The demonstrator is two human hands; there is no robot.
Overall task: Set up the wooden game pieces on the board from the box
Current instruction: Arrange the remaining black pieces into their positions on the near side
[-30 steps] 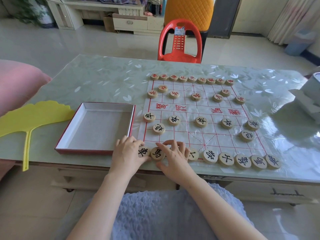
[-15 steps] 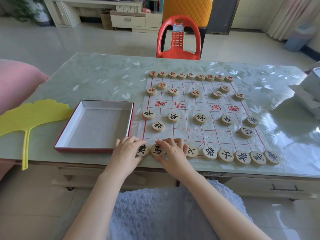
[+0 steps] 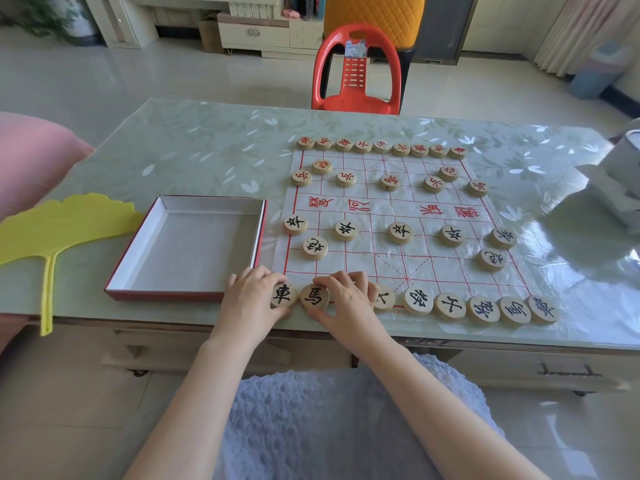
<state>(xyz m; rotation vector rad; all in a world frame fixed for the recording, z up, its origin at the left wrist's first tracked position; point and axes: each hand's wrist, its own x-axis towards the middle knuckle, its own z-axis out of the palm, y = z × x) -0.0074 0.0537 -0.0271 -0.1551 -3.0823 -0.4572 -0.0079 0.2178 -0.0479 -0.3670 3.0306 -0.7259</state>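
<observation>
At the near edge of the desk (image 3: 194,150), left of its middle, the left hand (image 3: 252,303) holds the corner disc (image 3: 283,295) of the black-lettered back row. Its grip is curled, thumb under the near rim and fingers over the far rim. The right hand (image 3: 346,299) pinches the second disc (image 3: 314,297), which touches the first, in the same way; its grip is arched and narrow, and whatever lies beneath the palm is hidden. Handling judgement: the wooden discs look thick, stiff and light, not fragile. Take each by opposite points of the rim, not by the lettered face (a rim hold permits turning to square the character). The board (image 3: 381,209) appears to be a thin creased sheet on a glossy desk cover, so expect discs to slide readily and the sheet to ruck; nudge gently. The remaining near-row discs (image 3: 450,305) run in line toward the board's right near corner. Left of the board, the box (image 3: 166,295) shows only its white lining. Farther on stand the mid-board discs (image 3: 400,233), and the red-lettered row (image 3: 381,147) lines the board's far edge.
</observation>
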